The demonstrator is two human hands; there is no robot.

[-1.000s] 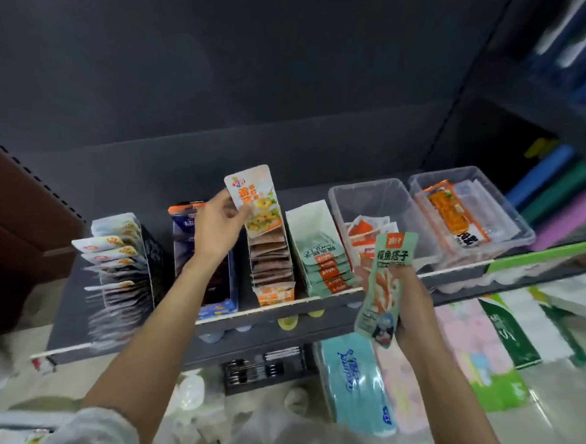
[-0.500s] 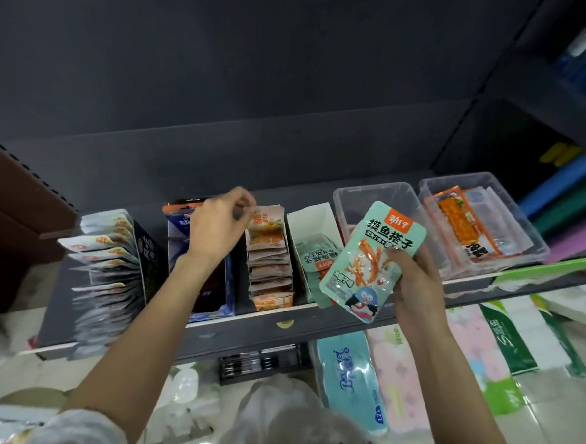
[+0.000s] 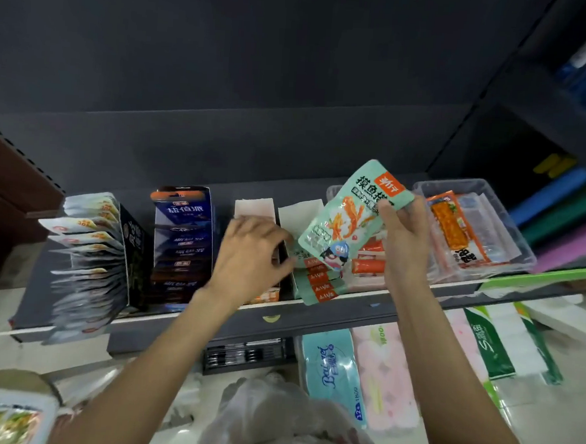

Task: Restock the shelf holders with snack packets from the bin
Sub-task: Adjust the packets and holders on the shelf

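My right hand (image 3: 403, 242) grips a mint-green snack packet (image 3: 348, 221) by its top corner and holds it tilted above the shelf (image 3: 365, 312). Under the packet stands a white card holder (image 3: 299, 215) with a row of the same mint packets (image 3: 318, 285). My left hand (image 3: 252, 253) hovers over the neighbouring holder of orange-trimmed packets (image 3: 266, 295). Its fingers are loosely bent and blurred, and they hold nothing. A corner of the white bin (image 3: 5, 417) with packets shows at the bottom left.
A blue display box (image 3: 181, 235) and a black box of white packets (image 3: 87, 254) fill the shelf's left part. Two clear tubs (image 3: 510, 235) of orange snacks sit at the right. Tissue packs (image 3: 333, 375) lie on the floor below, and a plastic bag (image 3: 289, 424) is near my body.
My left hand let go of the yellow-and-white packet in its holder and moved right and down. My right hand raised the mint packet up and to the right, over the holders.
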